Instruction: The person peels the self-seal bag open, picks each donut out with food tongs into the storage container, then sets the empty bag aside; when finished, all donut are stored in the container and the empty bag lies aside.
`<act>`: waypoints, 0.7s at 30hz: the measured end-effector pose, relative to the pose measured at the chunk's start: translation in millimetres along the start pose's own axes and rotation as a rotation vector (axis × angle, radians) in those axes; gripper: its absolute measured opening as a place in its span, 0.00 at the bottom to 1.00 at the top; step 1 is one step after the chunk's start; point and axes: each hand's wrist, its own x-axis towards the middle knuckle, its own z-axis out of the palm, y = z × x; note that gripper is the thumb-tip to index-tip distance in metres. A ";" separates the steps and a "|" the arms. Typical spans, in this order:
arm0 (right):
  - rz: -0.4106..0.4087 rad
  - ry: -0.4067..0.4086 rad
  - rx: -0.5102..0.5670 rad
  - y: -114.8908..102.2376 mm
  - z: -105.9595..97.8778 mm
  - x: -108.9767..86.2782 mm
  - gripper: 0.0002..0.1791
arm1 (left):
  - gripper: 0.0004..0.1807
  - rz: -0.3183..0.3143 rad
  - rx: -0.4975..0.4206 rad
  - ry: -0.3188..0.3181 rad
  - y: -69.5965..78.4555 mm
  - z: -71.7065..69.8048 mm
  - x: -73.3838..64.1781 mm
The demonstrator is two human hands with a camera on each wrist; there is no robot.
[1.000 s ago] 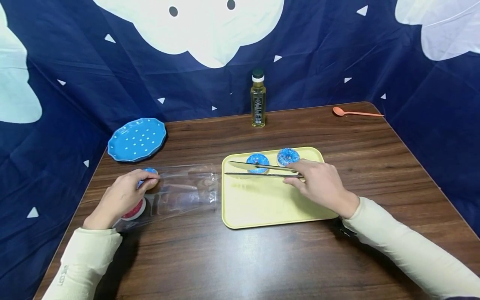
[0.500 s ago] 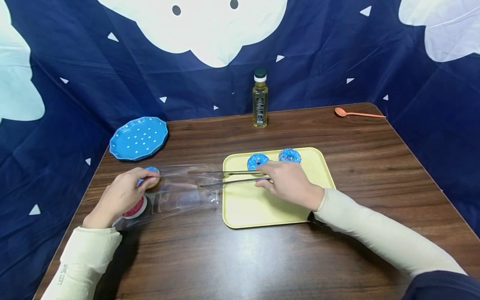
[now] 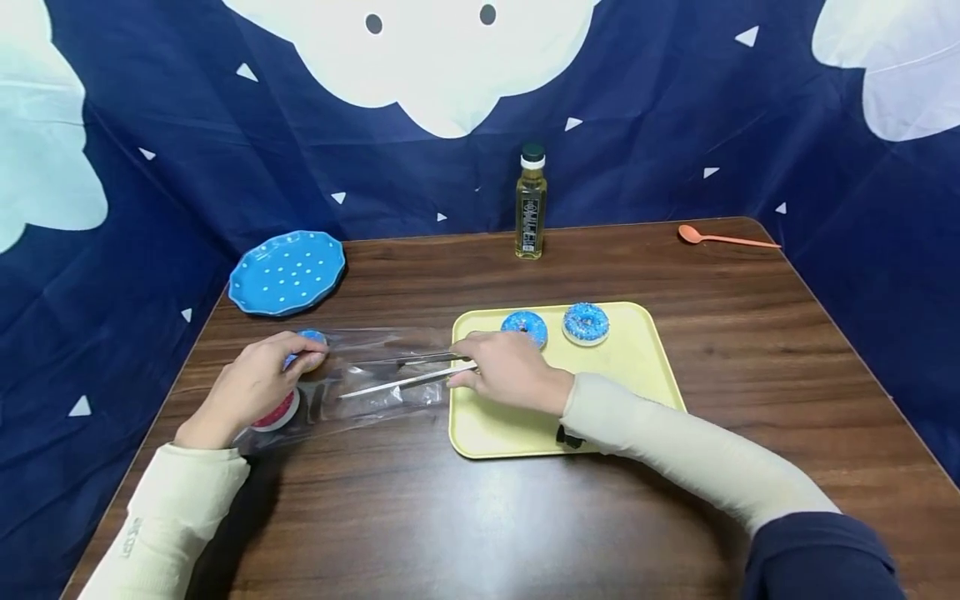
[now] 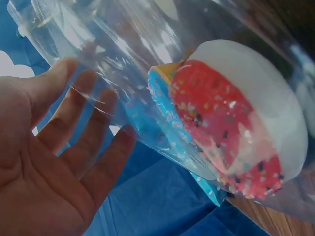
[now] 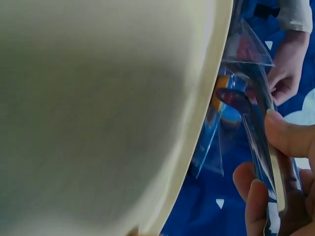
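Note:
My left hand [image 3: 255, 383] pinches a clear plastic bag [image 4: 113, 44] that lies across the left of the table. Inside it are a red-iced donut [image 4: 216, 118] with sprinkles and a blue-iced donut [image 3: 313, 337], partly hidden by the hand. My right hand [image 3: 513, 371] holds metal tongs [image 3: 408, 382] above the left edge of the yellow tray [image 3: 630, 383]. Both arms of the tongs stand apart, nothing between them, reaching left over or into the bag's mouth; I cannot tell which. Two blue sprinkled donuts remain on the tray: one donut [image 3: 586, 337] at right, another donut [image 3: 532, 320] partly behind my hand.
A blue dotted plate [image 3: 287, 275] stands at the back left. An oil bottle [image 3: 530, 208] is upright at the back middle, and an orange spoon [image 3: 723, 239] lies at the back right edge. Blue cloth [image 3: 450, 183] hangs behind the table.
My right hand has moved left with the tongs, from above the tray's donuts to the bag. My left hand stays on the bag. The view has shifted slightly.

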 end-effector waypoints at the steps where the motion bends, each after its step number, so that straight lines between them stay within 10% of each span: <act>1: 0.005 -0.010 0.011 -2.5 1.8 2.8 0.25 | 0.10 0.005 0.003 0.003 0.3 0.4 0.8; 21: 0.024 -0.105 -0.011 -29.6 31.2 55.2 0.30 | 0.09 0.026 0.018 0.027 2.9 -1.6 3.8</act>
